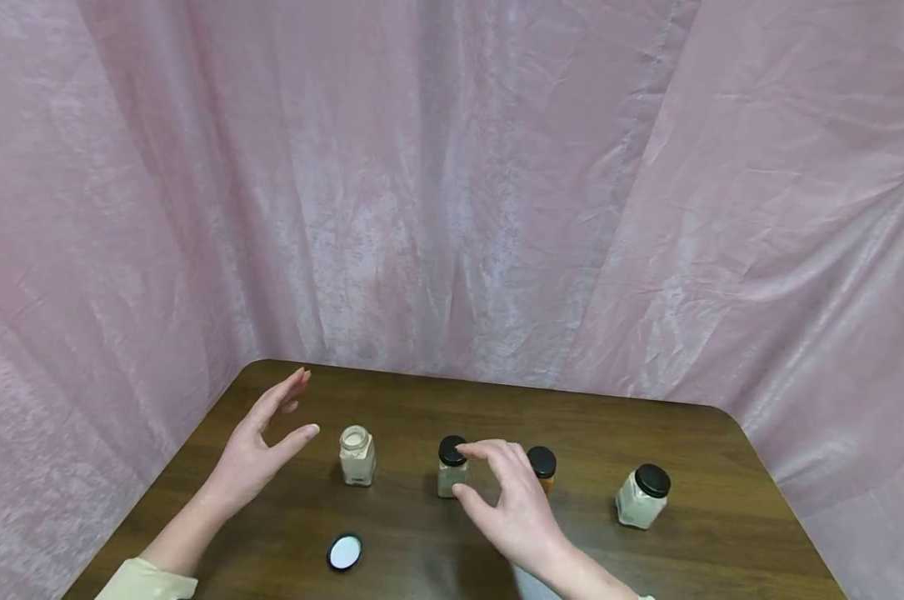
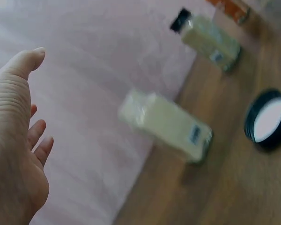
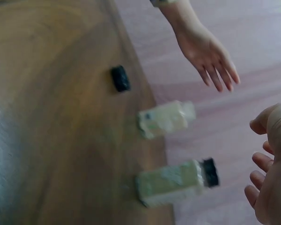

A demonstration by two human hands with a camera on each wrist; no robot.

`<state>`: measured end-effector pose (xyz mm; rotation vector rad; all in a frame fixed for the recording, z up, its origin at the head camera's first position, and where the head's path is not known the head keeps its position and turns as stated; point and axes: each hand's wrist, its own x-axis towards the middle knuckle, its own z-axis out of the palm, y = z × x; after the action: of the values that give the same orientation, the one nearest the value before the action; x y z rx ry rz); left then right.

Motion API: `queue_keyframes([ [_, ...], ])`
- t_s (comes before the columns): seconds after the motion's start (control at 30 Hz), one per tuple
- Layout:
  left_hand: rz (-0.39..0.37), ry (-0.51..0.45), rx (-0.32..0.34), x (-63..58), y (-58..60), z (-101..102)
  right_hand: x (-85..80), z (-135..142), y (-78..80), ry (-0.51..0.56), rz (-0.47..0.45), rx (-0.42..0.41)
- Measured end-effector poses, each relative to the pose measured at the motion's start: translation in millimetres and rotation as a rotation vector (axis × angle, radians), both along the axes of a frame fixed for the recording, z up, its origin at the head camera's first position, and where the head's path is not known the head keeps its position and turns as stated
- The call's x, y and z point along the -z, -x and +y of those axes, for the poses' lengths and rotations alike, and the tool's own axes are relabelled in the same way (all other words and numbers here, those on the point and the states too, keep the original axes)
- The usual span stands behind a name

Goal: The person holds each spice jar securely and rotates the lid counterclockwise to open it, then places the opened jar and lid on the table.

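Observation:
My left hand (image 1: 252, 458) hovers left of an uncapped glass jar (image 1: 357, 458) of pale powder, thumb and fingers spread apart with nothing between them. The jar's black lid (image 1: 344, 552) lies on the table in front of it, white inner side up. My right hand (image 1: 515, 500) is raised near a black-capped jar (image 1: 452, 475) of greenish-beige powder, its thumb and fingers apart and overlapping that jar in the head view. In the right wrist view the capped jar (image 3: 171, 183) and the uncapped jar (image 3: 164, 119) both stand away from the fingers.
Partly behind my right hand stands a black-capped jar (image 1: 542, 463) with orange contents. Farther right is another black-capped jar (image 1: 641, 497) of pale powder. A greyish-white flat thing (image 1: 530, 586) shows under my right wrist. Pink curtains (image 1: 452, 208) hang behind the brown wooden table (image 1: 691, 442).

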<state>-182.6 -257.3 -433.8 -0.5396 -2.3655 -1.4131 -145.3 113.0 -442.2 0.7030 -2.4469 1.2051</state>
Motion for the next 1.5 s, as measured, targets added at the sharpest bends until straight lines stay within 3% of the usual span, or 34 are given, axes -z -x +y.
queue_keyframes([
  [0.23,0.030,-0.034,0.151,-24.1,-9.8,32.3,-17.9,21.1,15.8,0.122,0.079,0.074],
  [0.37,0.020,-0.035,0.222,-28.3,-11.3,53.3,-25.7,27.4,22.5,0.170,0.054,0.084],
  [0.53,-0.051,-0.014,0.258,-26.7,-11.7,77.9,-31.6,29.4,27.2,0.220,-0.002,0.081],
  [0.7,-0.104,0.000,0.286,-12.8,-6.6,102.4,-31.7,27.8,33.3,0.250,-0.050,0.064],
  [0.93,-0.264,-0.007,0.277,21.5,4.4,130.6,-24.1,18.2,41.5,0.297,-0.163,0.030],
  [1.13,-0.354,-0.021,0.253,49.0,14.2,146.3,-5.7,5.7,42.0,0.226,-0.263,-0.024],
  [1.5,-0.454,-0.042,0.271,70.6,23.4,153.5,26.1,-11.9,44.8,0.158,-0.363,-0.035],
])
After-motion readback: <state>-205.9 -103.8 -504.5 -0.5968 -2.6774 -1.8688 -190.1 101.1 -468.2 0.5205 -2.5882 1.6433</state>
